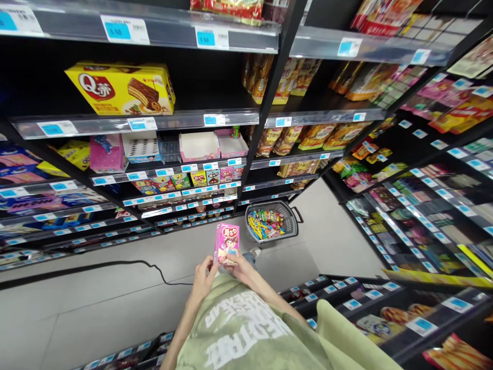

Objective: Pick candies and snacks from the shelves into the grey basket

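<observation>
In front of my body I hold a pink snack box point(226, 243) with a cartoon figure and white lettering in a red patch on its face. My left hand point(204, 275) is closed on its lower left corner. The fingers of my right hand point(239, 268) grip the lower right side, thumb over the front. Beyond the box, similar small snack boxes point(213, 177) in several colours stand in a row on a low shelf. On the floor just right of the box is a grey basket point(291, 221) filled with small colourful packets.
A tall black shelf unit point(285, 36) with price tags rises ahead. A yellow cake box point(123, 88) sits on an upper shelf; open display trays point(200, 147) are below it. A black cable point(115, 263) crosses the floor at left. More shelves line the right and the near side.
</observation>
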`<state>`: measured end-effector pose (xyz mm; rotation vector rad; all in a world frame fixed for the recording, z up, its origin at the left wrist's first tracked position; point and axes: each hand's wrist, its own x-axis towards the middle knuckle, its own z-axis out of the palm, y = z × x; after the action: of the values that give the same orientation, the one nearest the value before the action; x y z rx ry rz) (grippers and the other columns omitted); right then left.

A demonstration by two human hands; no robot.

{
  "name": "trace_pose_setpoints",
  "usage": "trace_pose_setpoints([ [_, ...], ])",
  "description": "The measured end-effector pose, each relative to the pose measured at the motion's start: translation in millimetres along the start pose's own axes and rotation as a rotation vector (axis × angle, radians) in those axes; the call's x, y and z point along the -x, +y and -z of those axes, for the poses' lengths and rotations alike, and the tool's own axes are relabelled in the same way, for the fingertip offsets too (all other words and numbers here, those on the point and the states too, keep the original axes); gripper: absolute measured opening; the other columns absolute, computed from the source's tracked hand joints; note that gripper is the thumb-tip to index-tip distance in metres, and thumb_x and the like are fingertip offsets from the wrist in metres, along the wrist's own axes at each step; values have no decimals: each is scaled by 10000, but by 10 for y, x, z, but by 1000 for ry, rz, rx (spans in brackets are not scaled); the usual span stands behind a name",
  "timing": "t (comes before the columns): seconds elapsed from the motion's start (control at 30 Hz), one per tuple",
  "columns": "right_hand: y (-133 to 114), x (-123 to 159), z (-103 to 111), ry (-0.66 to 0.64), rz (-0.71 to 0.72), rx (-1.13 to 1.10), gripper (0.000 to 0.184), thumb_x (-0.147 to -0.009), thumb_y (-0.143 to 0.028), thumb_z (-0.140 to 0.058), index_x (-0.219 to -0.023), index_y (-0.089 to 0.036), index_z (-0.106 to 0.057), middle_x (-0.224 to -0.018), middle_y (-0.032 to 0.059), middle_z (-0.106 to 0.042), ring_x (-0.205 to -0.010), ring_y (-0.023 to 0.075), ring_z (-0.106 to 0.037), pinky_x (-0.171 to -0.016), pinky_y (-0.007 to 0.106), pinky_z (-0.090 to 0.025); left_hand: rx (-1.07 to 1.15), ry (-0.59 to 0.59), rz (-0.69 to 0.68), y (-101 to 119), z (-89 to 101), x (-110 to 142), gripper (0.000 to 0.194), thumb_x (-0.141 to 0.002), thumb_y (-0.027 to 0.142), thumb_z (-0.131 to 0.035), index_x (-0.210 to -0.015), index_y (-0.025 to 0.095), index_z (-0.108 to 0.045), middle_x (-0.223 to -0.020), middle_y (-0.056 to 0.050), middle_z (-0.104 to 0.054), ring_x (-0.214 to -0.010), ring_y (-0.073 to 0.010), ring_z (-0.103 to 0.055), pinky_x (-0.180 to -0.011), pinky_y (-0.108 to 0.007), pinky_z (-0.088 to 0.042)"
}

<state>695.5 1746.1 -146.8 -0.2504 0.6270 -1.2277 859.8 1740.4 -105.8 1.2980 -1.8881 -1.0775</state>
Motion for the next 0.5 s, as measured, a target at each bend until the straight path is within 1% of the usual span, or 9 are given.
trace_pose_setpoints([
  [0.1, 18, -42, 30, 26, -39, -18, 369, -662, -272, -859, -913, -177, -606, -749, -16, -641, -568, 69, -511, -463, 155, -315, -41, 5, 33, -32, -15, -13, 370, -947, 503, -435, -734, 201, -419, -648, 43, -399, -620, -120, -409, -636, -238, -331],
  [0.23, 16, -63, 42, 15, -53, -31, 393, -621, -262, -888, -878, -178, -602, -717, -28, -604, -525, 48, -410, -453, 166, -230, -90, 12, 95, -55, -28, -26, 390, -929, 516, -423, -702, 204, -366, -608, 55, -331, -590, -110, -340, -601, -234, -288],
  [0.5, 28, -70, 58, 34, -54, 23, 401, -607, -288, -893, -885, -174, -627, -742, -10, -617, -538, 51, -412, -462, 179, -202, -95, 21, 106, -89, -31, -23, 398, -920, 517, -416, -683, 202, -367, -598, 51, -328, -594, -113, -324, -593, -236, -275],
])
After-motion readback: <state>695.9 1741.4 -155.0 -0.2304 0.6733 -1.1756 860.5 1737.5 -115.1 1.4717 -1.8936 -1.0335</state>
